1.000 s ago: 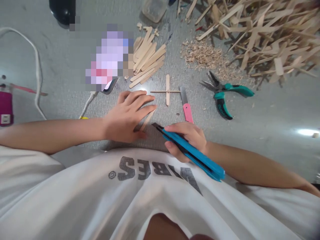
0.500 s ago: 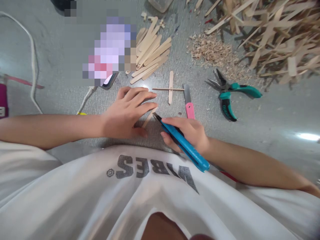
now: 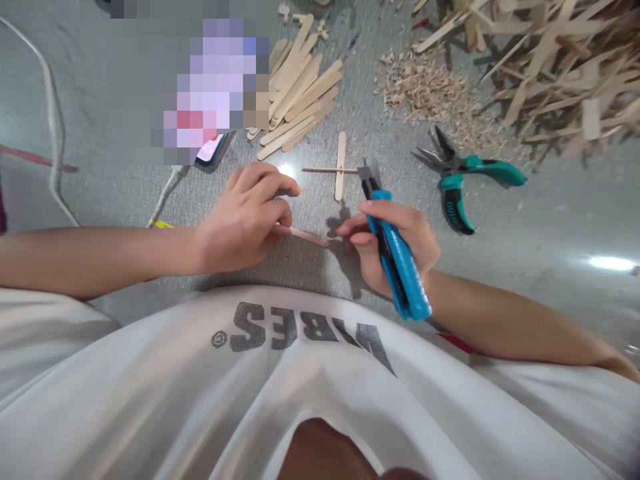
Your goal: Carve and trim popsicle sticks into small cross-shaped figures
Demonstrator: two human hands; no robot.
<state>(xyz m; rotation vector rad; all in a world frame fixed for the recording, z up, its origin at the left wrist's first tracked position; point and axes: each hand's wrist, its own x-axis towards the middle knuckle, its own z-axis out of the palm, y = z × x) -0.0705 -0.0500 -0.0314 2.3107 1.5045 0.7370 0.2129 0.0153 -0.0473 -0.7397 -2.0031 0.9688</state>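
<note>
My right hand (image 3: 400, 243) is closed around a blue utility knife (image 3: 400, 267), its blade end pointing away from me. Thumb and fingers of my left hand (image 3: 253, 217) pinch one end of a short wooden craft stick (image 3: 311, 236), whose other end reaches toward my right fingertips. Just beyond, two crossed sticks lie on the table: an upright flat stick (image 3: 341, 150) and a thin stick (image 3: 320, 170) across it. The knife's tip hides part of a flat metal blade (image 3: 373, 175) behind it.
Green-handled pliers (image 3: 457, 177) lie open to the right. Behind are craft sticks (image 3: 305, 93), wood shavings (image 3: 430, 80) and a large heap of wooden strips (image 3: 555, 60). A partly blurred phone (image 3: 213, 152) with a white cable (image 3: 167, 193) lies at the left.
My right hand has lifted the knife away from the stick and swung its tip forward and right. The short stick has turned, and my left fingers have curled in around its end.
</note>
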